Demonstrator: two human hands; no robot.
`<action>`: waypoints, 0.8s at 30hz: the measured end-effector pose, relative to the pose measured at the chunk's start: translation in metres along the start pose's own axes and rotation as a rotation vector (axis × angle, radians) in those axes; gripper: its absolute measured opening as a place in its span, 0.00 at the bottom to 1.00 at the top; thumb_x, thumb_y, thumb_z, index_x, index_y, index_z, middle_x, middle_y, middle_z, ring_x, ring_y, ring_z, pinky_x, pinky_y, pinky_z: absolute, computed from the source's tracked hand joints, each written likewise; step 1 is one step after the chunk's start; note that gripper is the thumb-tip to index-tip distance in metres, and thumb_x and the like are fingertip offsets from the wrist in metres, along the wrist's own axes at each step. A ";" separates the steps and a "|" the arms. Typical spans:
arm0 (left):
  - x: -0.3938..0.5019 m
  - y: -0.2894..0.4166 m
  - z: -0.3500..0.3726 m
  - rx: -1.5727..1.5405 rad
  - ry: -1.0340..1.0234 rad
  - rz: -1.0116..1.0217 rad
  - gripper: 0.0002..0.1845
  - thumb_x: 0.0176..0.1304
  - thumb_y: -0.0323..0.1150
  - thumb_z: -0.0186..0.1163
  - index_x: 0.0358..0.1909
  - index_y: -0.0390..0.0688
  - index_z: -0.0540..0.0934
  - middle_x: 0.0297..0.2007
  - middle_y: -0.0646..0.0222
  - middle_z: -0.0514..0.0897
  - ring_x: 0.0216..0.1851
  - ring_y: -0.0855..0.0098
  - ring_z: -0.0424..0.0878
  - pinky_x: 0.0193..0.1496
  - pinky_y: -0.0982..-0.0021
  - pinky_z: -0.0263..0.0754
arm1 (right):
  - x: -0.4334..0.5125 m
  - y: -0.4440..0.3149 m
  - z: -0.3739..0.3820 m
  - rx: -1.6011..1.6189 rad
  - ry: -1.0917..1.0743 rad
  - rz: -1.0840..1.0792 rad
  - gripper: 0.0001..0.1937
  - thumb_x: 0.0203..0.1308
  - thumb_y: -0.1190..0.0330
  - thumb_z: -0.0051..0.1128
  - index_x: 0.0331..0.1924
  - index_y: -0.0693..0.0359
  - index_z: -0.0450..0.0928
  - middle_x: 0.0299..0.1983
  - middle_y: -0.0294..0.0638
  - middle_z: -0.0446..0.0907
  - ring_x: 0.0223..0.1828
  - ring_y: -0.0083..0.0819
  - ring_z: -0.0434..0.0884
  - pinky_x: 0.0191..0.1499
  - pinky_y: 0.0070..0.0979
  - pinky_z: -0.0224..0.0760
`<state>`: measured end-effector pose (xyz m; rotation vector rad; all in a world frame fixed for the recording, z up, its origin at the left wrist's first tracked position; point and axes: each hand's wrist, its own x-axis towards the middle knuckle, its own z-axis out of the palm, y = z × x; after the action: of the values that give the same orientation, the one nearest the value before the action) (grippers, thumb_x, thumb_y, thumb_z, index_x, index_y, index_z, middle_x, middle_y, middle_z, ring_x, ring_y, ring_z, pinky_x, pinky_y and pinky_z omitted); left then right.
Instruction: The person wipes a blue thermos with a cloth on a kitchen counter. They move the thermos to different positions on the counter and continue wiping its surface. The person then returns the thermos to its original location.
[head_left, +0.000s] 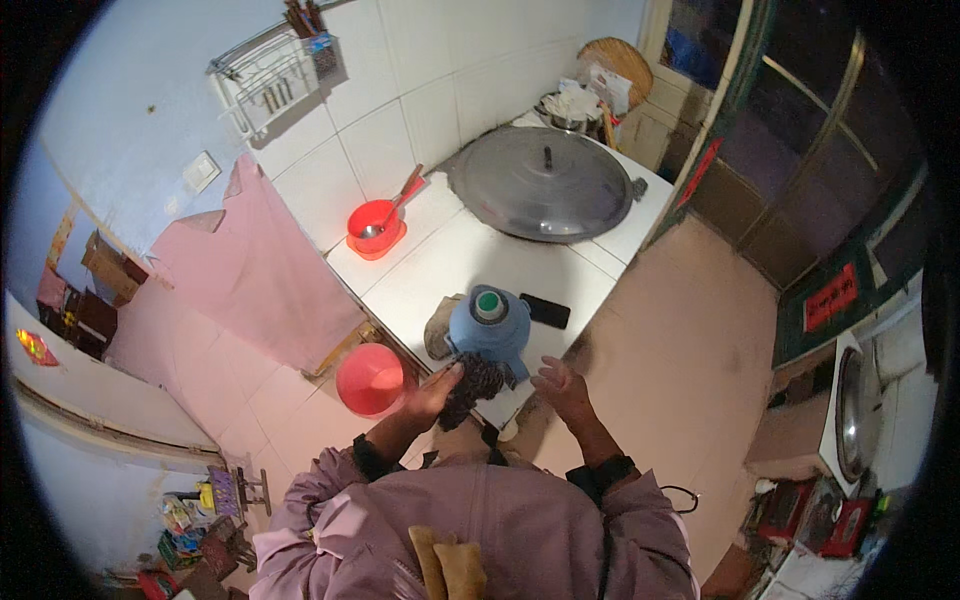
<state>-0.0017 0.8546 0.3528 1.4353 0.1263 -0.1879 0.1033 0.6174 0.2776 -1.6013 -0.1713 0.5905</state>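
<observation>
A blue flask (491, 334) with a green cap stands near the close edge of the white tiled counter (517, 281). My left hand (431, 396) holds a bunched dark cloth (476, 386) against the flask's near side. Part of that cloth hides the flask's lower front. To the right, my right hand (562, 386) hovers by the flask with fingers apart and nothing in it. A black smartphone (545, 311) lies just right of the flask. Behind the flask's left side sits a crumpled tan cloth (441, 328).
A big metal wok lid (546, 184) covers the counter's far part. Red plastic ladles (375, 229) with a metal spoon rest at the left. A red bucket (370, 380) stands on the floor left of the counter. A pink cloth (262, 277) hangs beside it.
</observation>
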 end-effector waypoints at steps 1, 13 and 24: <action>0.002 0.003 0.009 -0.080 -0.036 0.066 0.24 0.73 0.46 0.36 0.53 0.37 0.72 0.40 0.64 0.79 0.39 0.73 0.76 0.44 0.72 0.71 | -0.009 -0.002 0.008 0.016 -0.048 -0.017 0.33 0.53 0.67 0.64 0.63 0.63 0.62 0.57 0.52 0.70 0.53 0.37 0.74 0.52 0.31 0.71; 0.034 -0.002 0.028 0.507 -0.249 0.111 0.30 0.64 0.34 0.57 0.66 0.37 0.60 0.59 0.59 0.70 0.60 0.66 0.67 0.61 0.68 0.62 | -0.006 0.007 -0.015 0.023 0.299 0.150 0.28 0.56 0.67 0.60 0.60 0.67 0.64 0.52 0.49 0.73 0.52 0.35 0.74 0.53 0.32 0.69; 0.099 0.013 0.026 0.987 0.696 0.461 0.46 0.40 0.38 0.73 0.61 0.35 0.61 0.52 0.47 0.71 0.52 0.48 0.69 0.55 0.56 0.64 | 0.119 -0.030 0.008 -0.165 -0.071 -0.308 0.23 0.61 0.61 0.52 0.54 0.70 0.69 0.48 0.53 0.77 0.48 0.46 0.77 0.50 0.36 0.68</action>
<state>0.0968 0.8250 0.3488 2.4156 0.2882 0.7406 0.2084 0.6822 0.2745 -1.6714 -0.5217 0.4013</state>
